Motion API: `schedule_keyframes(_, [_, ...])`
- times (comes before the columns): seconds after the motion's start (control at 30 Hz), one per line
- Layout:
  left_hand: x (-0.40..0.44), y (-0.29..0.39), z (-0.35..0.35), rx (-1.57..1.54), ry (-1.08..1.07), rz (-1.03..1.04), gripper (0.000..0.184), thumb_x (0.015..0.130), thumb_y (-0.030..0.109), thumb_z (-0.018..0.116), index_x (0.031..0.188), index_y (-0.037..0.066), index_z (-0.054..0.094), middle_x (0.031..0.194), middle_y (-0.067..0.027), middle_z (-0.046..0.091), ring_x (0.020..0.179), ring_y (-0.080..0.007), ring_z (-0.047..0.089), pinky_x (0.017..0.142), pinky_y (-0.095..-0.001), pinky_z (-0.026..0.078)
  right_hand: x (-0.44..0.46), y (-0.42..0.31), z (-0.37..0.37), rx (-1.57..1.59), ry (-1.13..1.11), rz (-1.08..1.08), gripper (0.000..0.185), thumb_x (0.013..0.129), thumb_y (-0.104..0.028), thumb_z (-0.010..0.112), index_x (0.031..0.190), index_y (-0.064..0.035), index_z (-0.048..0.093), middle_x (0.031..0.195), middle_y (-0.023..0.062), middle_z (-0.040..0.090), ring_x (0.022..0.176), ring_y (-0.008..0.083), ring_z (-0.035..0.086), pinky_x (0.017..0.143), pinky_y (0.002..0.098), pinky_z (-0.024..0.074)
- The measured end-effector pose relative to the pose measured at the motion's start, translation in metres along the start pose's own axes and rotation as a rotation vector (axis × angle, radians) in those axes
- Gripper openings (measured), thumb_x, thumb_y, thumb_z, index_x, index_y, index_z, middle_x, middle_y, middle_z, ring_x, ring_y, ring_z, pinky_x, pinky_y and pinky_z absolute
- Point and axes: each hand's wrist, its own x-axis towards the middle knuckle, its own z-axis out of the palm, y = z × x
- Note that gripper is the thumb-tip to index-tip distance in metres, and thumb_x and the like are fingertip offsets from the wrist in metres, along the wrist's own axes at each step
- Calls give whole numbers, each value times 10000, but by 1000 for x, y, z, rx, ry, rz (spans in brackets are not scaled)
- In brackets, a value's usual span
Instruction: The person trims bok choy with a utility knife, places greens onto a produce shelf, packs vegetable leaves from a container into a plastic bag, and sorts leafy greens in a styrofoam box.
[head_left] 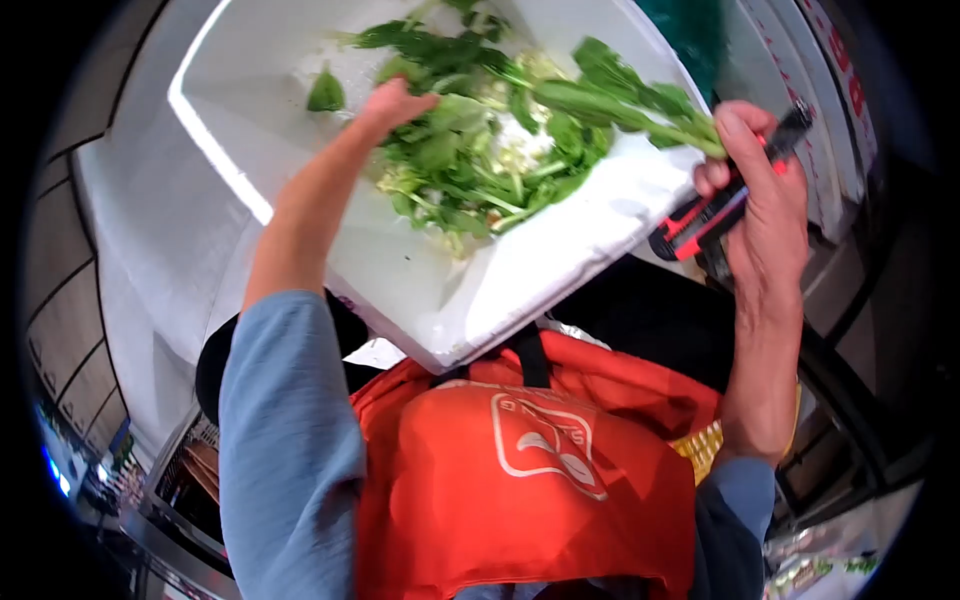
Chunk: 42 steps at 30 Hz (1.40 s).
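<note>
A white foam box (470, 310) stands tilted before me, with loose leafy greens (440, 150) and pale trimmed bits inside. My left hand (392, 105) reaches in among the leaves at the box's left side. Its thumb is spread from the fingers, which leaves partly hide. Over the box's right rim, my right hand (765, 185) is closed around a red and black utility knife (705, 215). Between its thumb and fingers it also pinches the stem end of a leafy green stalk (630, 105), whose leaves point left over the box.
An orange-red apron (540, 470) with a white leaf logo covers my lap below the box. White boxes with red print (840, 80) stand at the right. A dark crate (185, 480) is at lower left, and a yellow mesh (697, 450) shows beside my right forearm.
</note>
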Motion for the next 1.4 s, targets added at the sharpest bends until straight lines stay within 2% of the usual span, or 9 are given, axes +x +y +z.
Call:
schedule_keyframes(0.23, [-112, 114, -20, -414, -485, 378, 673, 895, 445, 630, 1332, -19, 412, 1009, -186, 631, 750, -195, 648, 496, -265, 540, -4, -2, 4, 23, 20, 39, 138, 895, -113, 677, 971, -40, 587, 763, 8, 554, 590, 80, 511, 545, 223, 437])
schedule_keyframes(0.33, [-90, 118, -31, -523, -357, 311, 693, 883, 463, 640, 1334, -13, 414, 969, -194, 640, 733, -182, 645, 508, -251, 532, -5, 2, 1, 40, 9, 48, 146, 894, -119, 681, 974, -41, 587, 774, 8, 550, 588, 86, 508, 547, 227, 436])
schedule_keyframes(0.43, [-21, 58, -38, -180, 300, 233, 656, 874, 384, 655, 1351, 7, 408, 1081, -223, 635, 988, -372, 622, 884, -478, 494, -3, -2, 3, 27, 26, 54, 152, 894, -123, 681, 980, -40, 587, 769, 11, 551, 587, 89, 512, 550, 236, 445])
schedule_keyframes(0.63, [20, -75, -62, -10, 164, -599, 1029, 717, 590, 688, 1509, 155, 197, 1545, -216, 177, 1350, -478, 300, 1062, -567, 320, -4, 1, 0, 11, 13, 77, 129, 903, -114, 663, 980, -38, 593, 756, 17, 576, 573, 87, 523, 547, 242, 459])
schedule_keyframes(0.9, [-7, 40, -15, -89, 111, 9, 526, 882, 464, 582, 1182, 35, 532, 1037, -206, 652, 1002, -311, 630, 849, -436, 503, -5, -1, 5, 13, 14, 84, 137, 898, -117, 670, 967, -30, 589, 721, 16, 574, 561, 81, 523, 546, 238, 460])
schedule_keyframes(1.07, [-1, 94, -38, 96, 308, 339, 541, 898, 543, 545, 1172, 77, 562, 1205, -173, 602, 1042, -297, 616, 833, -419, 511, -8, -1, 2, -32, -11, 86, 151, 898, -137, 672, 963, -31, 587, 705, 19, 570, 561, 90, 525, 546, 243, 465])
schedule_keyframes(1.2, [75, 35, -38, 308, 669, 280, 869, 763, 704, 592, 1371, 110, 410, 1410, -163, 430, 1309, -357, 395, 1048, -597, 286, -8, 0, 0, -14, 5, 103, 153, 898, -146, 671, 959, -37, 584, 700, 19, 568, 562, 94, 524, 547, 246, 467])
schedule_keyframes(1.23, [71, 33, -64, 230, 296, 141, 1021, 690, 770, 607, 1426, 112, 347, 1425, -159, 408, 1347, -386, 322, 1083, -643, 147, -7, 0, 0, -14, 1, 114, 150, 897, -144, 672, 957, -38, 584, 702, 19, 570, 564, 94, 524, 548, 246, 467])
schedule_keyframes(1.4, [70, 47, -28, 128, 330, -7, 1029, 703, 739, 627, 1373, 1, 373, 1366, -207, 405, 1258, -387, 404, 995, -507, 393, -6, 4, 2, -14, -6, 182, 138, 895, -132, 673, 947, -42, 582, 713, 22, 573, 574, 94, 525, 551, 246, 467])
